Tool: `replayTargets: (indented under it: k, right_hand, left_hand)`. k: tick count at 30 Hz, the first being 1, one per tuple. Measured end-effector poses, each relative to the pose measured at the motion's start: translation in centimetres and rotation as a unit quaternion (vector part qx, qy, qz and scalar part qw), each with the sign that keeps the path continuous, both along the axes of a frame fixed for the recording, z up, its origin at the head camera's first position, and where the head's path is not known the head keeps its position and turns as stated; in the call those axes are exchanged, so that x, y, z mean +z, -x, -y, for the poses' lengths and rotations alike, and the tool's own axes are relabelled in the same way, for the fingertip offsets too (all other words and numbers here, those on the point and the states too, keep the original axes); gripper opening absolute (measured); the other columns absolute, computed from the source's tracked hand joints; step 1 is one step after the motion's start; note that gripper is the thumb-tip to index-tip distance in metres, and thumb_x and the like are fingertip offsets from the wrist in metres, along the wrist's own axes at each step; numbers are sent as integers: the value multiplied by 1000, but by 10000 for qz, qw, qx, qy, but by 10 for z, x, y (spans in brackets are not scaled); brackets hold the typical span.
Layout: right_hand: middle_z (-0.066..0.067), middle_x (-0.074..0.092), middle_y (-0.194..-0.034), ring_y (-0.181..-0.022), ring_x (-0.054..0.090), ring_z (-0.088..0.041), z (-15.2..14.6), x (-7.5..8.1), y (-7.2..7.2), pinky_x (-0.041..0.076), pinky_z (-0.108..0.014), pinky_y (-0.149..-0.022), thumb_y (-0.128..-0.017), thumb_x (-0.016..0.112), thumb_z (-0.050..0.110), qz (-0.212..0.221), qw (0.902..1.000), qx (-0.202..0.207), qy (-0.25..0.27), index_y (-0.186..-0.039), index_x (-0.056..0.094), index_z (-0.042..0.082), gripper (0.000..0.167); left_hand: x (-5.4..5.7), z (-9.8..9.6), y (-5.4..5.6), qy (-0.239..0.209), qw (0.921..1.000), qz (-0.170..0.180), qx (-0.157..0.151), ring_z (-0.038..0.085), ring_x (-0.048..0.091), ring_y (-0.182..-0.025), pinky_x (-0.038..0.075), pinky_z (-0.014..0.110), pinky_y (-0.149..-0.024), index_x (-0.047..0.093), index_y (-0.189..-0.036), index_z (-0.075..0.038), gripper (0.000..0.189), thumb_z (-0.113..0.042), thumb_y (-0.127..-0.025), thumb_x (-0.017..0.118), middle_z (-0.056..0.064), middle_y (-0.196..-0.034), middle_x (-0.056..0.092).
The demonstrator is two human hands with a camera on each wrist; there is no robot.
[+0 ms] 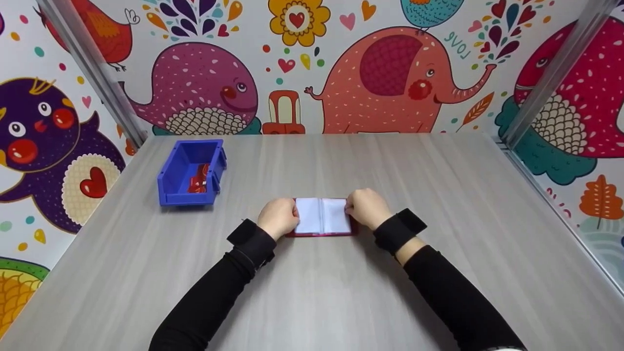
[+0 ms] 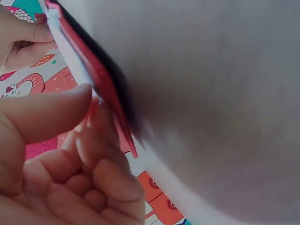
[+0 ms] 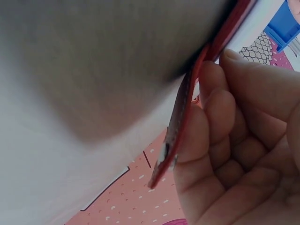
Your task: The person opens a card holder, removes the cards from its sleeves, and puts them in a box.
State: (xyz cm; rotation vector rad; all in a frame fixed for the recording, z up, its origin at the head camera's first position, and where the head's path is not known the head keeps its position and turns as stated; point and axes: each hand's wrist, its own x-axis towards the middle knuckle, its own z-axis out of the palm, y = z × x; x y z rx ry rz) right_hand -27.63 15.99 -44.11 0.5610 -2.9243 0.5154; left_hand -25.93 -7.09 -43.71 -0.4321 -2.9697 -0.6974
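Observation:
A small red card holder (image 1: 308, 214) lies spread open near the middle of the table, its whitish clear sleeves facing up on both sides of the fold. My left hand (image 1: 278, 218) pinches its left edge between thumb and fingers; in the left wrist view the red cover (image 2: 105, 82) passes beside the fingertips. At the opposite edge, my right hand (image 1: 366, 208) pinches the holder with thumb and index finger. A red closing flap (image 3: 180, 119) with a metal snap sticks out past the right fingers in the right wrist view.
A blue plastic bin (image 1: 186, 199) stands at the back left of the table (image 1: 312, 292), with a red item (image 1: 199, 180) inside, its kind unclear. Walls with printed cartoon animals (image 1: 380, 87) enclose the back and sides, with metal posts (image 1: 92, 68) at the corners.

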Motion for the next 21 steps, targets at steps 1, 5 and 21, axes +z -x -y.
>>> replayTargets:
  k: [1,5,21]
  right_hand:
    - [-8,72,-79,-72,65,-25,0,0,0,54,-41,-72,-84,74,3,23,10000,-18,-7,-78,77,3,6]
    - [-8,72,-79,-74,65,-25,0,0,0,54,-41,-72,-85,74,3,49,10000,-8,-36,-79,77,3,6]
    - [-9,73,-83,-80,69,-30,1,2,8,55,-43,-73,-82,72,1,-416,9990,-27,-142,-80,78,5,8]
  left_hand:
    - [0,-1,1,31,10000,28,0,23,55,-65,47,37,-64,61,-65,-8,13,0,-73,67,2,-66,58]
    - [0,-2,3,69,9999,73,6,25,56,-65,48,38,-64,59,-63,-7,14,3,-72,63,4,-65,57]
    - [-1,-5,2,128,9996,95,212,24,56,-67,49,38,-65,60,-63,-8,16,3,-73,66,3,-66,58]
